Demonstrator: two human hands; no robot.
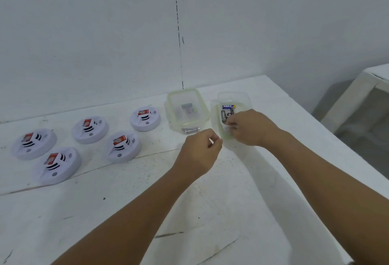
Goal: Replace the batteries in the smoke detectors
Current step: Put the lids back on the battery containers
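The right hand (250, 126) reaches into the tub (231, 115) of batteries (227, 114), its fingers curled down among them; whether it has one pinched yet I cannot tell, since the fingertips are blurred and partly hidden. The left hand (200, 153) hovers just beside that tub's near corner, fingers curled, with something small and pale showing between finger and thumb, though I cannot make out what it is. Just beyond the left hand sits a second tub (188, 110) with a couple of loose cells in it, perhaps the spent ones. Well off to the left of both hands, five detectors (123, 146) lie face up on the counter (126, 212), each with a red label, none of them touched. This looks like the fetching step: picking fresh cells before any detector is opened. The next move calls for a firm pinch on a battery, lifting it clear of the tub wall, then carrying it across to the nearest detector, which must be turned over to reach its battery bay.
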